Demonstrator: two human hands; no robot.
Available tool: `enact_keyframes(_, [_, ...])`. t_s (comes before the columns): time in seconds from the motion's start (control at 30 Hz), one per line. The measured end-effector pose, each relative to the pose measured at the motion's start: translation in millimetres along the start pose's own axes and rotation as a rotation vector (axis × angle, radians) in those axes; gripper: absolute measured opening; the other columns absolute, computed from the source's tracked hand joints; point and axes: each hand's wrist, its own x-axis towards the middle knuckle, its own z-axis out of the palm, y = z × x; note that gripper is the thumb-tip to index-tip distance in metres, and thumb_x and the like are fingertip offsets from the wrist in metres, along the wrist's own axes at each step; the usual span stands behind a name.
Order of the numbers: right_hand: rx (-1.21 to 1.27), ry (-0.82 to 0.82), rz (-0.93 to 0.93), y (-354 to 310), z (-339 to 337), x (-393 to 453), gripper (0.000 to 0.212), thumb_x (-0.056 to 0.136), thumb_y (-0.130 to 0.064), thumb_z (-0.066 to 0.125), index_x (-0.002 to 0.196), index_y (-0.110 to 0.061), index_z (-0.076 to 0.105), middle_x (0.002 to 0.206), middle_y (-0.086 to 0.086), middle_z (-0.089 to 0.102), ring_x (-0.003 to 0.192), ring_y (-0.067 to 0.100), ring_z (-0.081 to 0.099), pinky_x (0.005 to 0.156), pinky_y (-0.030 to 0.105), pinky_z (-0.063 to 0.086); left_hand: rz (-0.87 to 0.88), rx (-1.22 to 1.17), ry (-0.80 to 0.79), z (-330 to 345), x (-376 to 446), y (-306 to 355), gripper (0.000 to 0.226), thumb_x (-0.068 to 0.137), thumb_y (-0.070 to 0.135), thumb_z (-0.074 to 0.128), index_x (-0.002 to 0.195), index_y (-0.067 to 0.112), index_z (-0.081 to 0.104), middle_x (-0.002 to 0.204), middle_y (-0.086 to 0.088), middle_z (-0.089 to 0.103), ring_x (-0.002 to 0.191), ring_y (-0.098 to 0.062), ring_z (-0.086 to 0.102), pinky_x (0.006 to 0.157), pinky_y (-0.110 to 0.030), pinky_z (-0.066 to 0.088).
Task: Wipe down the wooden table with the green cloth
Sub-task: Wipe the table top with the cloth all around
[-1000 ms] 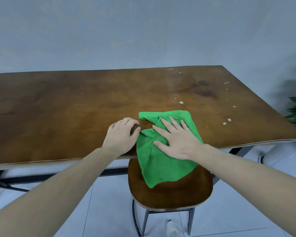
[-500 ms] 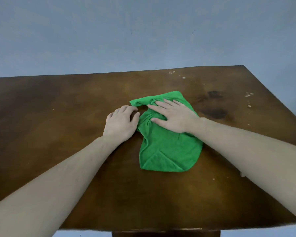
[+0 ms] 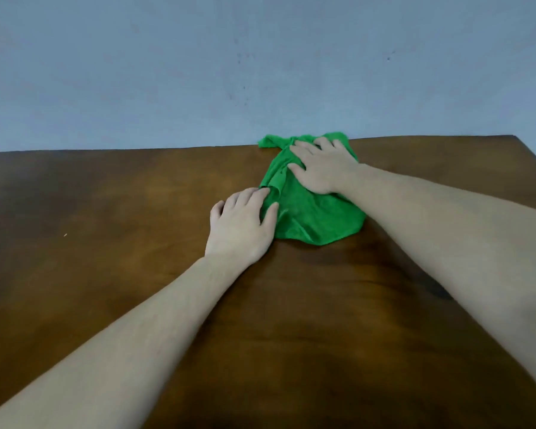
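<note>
The green cloth (image 3: 319, 216) lies crumpled at the far edge of the dark wooden table (image 3: 106, 243), its far corner reaching the back rim. My right hand (image 3: 321, 168) presses flat on the cloth's far half, fingers spread and straight. My left hand (image 3: 242, 226) rests on the table at the cloth's left edge, its fingertips and thumb touching the folded fabric. Both forearms stretch far across the tabletop.
A plain blue-grey wall (image 3: 260, 72) stands right behind the table's back edge. The table's right far corner (image 3: 517, 140) shows at the upper right. A tiny white speck (image 3: 65, 235) lies on the wood at the left.
Both hands have slid the cloth from the table's near edge, where part hung over a stool, across to the far edge. The view has moved forward with them.
</note>
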Motion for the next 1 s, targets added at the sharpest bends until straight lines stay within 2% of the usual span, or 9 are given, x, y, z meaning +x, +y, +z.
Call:
enact_keyframes(0.27, [0.083,-0.031,-0.144,52.8,-0.6,8.0,0.058,0.101,-0.062,0.018,0.157,-0.044,0.016,0.166,-0.01,0.016,0.151,0.022,0.018,0.122,0.047,0.013,0.025,0.032,0.016,-0.6,-2.3,-3.3,0.046,0.1,0.053,0.029,0.14,0.038,0.047,0.149,0.015,0.043,0.141,-0.007,0.031,0.118,-0.04,0.016])
enact_keyframes(0.47, [0.09,-0.053,0.004,53.2,0.2,-20.9,0.065,0.1,-0.063,0.017,0.159,-0.037,0.009,0.168,-0.007,0.007,0.153,0.022,0.01,0.123,0.045,0.008,0.012,0.018,0.0,-2.9,-2.6,-1.8,0.044,0.1,0.051,0.03,0.137,0.036,0.051,0.147,0.013,0.046,0.14,-0.009,0.033,0.118,-0.043,0.018])
enact_keyframes(0.6, [0.086,-0.081,0.066,37.5,1.5,-60.6,0.07,0.098,-0.064,0.017,0.16,-0.033,0.004,0.168,-0.004,0.002,0.154,0.026,0.006,0.124,0.045,0.006,0.01,-0.071,-0.023,-8.8,-4.6,-0.1,0.041,0.101,0.047,0.032,0.131,0.033,0.055,0.141,0.011,0.053,0.136,-0.012,0.041,0.118,-0.046,0.022])
enact_keyframes(0.77, [0.107,-0.083,0.022,-5.2,-0.5,-130.5,0.068,0.101,-0.058,0.019,0.16,-0.028,0.004,0.168,-0.001,0.001,0.154,0.028,0.005,0.124,0.044,0.005,0.028,-0.124,-0.082,-28.1,-34.9,2.3,0.043,0.102,0.044,0.033,0.135,0.026,0.054,0.141,0.003,0.054,0.131,-0.018,0.048,0.113,-0.045,0.035])
enact_keyframes(1.0, [0.108,-0.088,0.001,-76.9,-4.6,-249.5,0.068,0.099,-0.062,0.02,0.16,-0.034,0.006,0.168,-0.006,0.002,0.154,0.024,0.002,0.123,0.05,0.002,0.141,-0.106,-0.139,-50.1,-137.2,-2.4,0.047,0.102,0.046,0.032,0.138,0.023,0.052,0.142,0.001,0.054,0.132,-0.02,0.046,0.113,-0.043,0.032])
